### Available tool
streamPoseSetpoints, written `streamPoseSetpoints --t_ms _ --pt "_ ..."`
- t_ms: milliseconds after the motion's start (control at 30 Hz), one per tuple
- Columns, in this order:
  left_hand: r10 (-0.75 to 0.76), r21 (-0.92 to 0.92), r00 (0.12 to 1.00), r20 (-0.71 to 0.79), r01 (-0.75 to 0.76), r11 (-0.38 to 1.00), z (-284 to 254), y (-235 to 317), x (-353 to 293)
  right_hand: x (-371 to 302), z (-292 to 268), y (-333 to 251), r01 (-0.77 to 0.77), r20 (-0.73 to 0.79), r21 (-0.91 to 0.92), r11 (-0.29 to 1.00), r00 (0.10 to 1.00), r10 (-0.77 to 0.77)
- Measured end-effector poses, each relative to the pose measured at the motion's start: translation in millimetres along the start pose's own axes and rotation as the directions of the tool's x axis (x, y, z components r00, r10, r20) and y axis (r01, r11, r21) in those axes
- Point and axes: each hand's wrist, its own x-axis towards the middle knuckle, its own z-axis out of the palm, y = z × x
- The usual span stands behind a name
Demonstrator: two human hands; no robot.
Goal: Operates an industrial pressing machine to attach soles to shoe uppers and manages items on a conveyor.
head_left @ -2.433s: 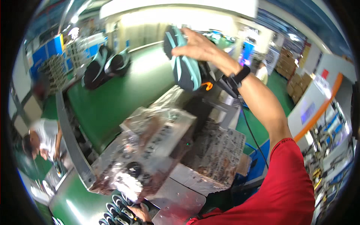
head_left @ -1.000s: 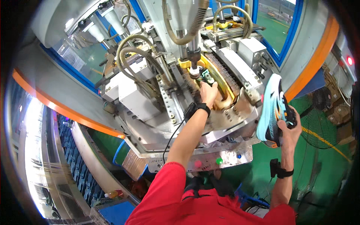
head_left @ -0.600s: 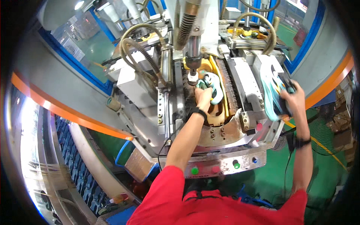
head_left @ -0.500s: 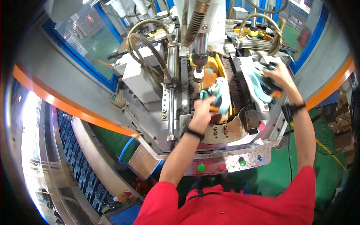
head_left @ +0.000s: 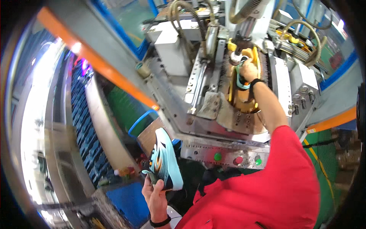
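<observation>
Left hand (head_left: 155, 198), head view: fingers wrapped round the heel end of a pale-blue, black-and-white sports shoe (head_left: 166, 158), held toe-up near the grey metal machine (head_left: 202, 126). Right hand (head_left: 249, 71) is curled over a second pale-blue shoe (head_left: 240, 82) inside the yellow-edged brown mould (head_left: 244, 103), its grip hidden. Both likely light, soft-topped, firmer-soled; heels should offer surest hold.
</observation>
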Motion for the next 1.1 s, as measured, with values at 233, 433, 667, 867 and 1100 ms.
streamPoseSetpoints --t_ms 233,433,667,867,1100 --pt "-0.068 -0.033 0.95 -0.304 0.06 0.998 -50 -55 -44 -207 -124 -71 0.496 0.147 0.319 0.808 0.816 -0.559" --pt "-0.206 -0.246 0.893 -0.399 0.112 0.963 -92 -117 -105 -362 35 -55 0.748 0.21 0.424 0.51 0.467 -0.859" --pt "-0.312 -0.319 0.69 -0.653 0.124 0.94 -157 -148 -207 -356 79 -40 0.703 0.115 0.544 0.458 0.478 -0.871" --pt "-0.386 -0.448 0.404 -0.83 -0.068 0.891 -283 -177 -299 -363 -28 -258 0.734 -0.052 0.623 0.272 0.386 -0.921" --pt "-0.21 -0.244 0.128 -0.969 -0.416 0.876 -503 -224 -367 -620 -291 -593 0.67 -0.527 0.434 -0.602 -0.352 -0.773"
